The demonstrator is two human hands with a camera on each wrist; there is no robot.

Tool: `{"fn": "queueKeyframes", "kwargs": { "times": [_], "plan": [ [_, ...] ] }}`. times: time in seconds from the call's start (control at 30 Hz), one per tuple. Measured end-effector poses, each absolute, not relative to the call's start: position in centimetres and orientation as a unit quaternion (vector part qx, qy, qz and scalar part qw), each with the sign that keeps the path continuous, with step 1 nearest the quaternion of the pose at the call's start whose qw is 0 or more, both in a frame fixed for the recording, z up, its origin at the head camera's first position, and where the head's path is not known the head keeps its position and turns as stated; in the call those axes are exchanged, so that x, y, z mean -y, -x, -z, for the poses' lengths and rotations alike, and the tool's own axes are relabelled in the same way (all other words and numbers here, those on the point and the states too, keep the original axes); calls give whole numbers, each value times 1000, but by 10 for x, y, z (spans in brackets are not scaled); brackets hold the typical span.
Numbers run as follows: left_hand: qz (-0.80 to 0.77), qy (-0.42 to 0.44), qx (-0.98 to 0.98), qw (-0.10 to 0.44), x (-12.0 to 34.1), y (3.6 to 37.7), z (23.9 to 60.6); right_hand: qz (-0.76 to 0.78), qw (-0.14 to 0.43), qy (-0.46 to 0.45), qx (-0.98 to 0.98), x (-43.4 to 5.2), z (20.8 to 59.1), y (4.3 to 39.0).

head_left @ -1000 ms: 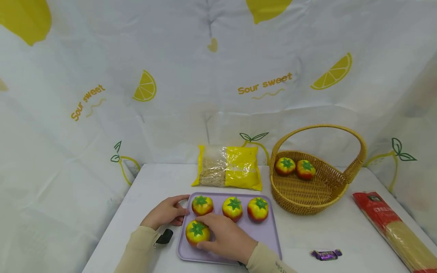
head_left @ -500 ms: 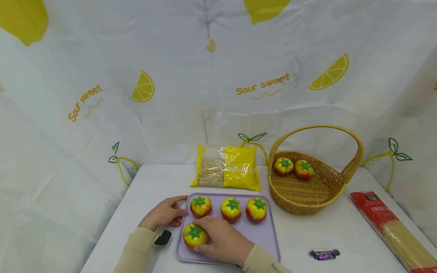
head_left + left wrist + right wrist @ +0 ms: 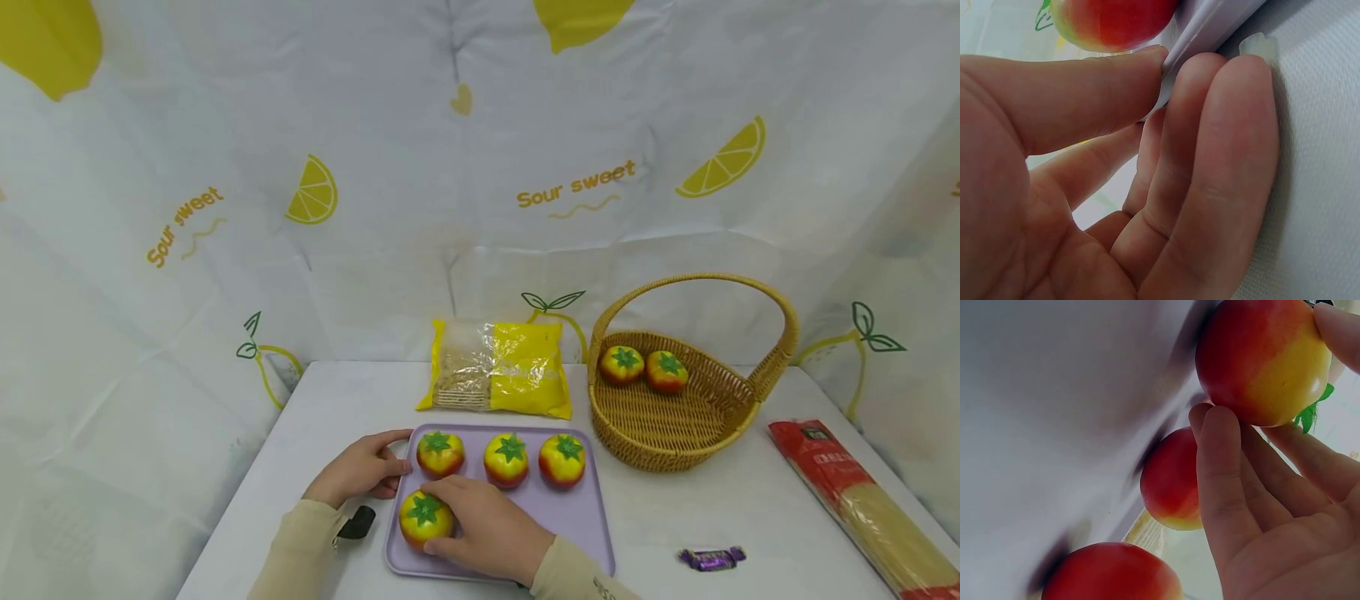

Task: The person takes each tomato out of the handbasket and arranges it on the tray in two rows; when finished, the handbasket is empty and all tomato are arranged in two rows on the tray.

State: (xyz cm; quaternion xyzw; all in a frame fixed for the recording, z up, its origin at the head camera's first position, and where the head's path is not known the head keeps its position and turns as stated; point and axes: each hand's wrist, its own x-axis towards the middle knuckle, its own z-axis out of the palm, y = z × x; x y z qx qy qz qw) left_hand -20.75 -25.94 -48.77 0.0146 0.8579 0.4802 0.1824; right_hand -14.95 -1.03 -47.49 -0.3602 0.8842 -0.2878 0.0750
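A purple tray (image 3: 577, 521) holds four red-yellow tomatoes with green tops. My right hand (image 3: 442, 521) grips the front-left tomato (image 3: 420, 517), fingers curled over it and thumb at its near side. In the right wrist view the same hand (image 3: 1272, 384) wraps that tomato (image 3: 1254, 350), with two other tomatoes (image 3: 1169, 481) behind. My left hand (image 3: 392, 463) holds the tray's left edge. The left wrist view shows this hand (image 3: 1182, 69) pinching the tray rim (image 3: 1210, 25) between thumb and fingers, below a tomato (image 3: 1113, 22).
A wicker basket (image 3: 675, 433) with a handle stands right of the tray and holds two tomatoes (image 3: 621, 364). A yellow bag (image 3: 498, 368) lies behind the tray. A red pasta pack (image 3: 862, 500) lies at the right edge, and a purple candy (image 3: 711, 557) sits in front.
The right hand and its tomato have edged slightly toward the tray's near-left corner. The left hand stays on the tray edge.
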Motion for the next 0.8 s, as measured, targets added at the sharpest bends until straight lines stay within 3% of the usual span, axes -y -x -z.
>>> {"fn": "queueKeyframes", "kwargs": {
  "times": [0.8],
  "plan": [
    [-477,-5,-860,180,261,210,494,280,90,336,-895,5,464,151]
  ]
}}
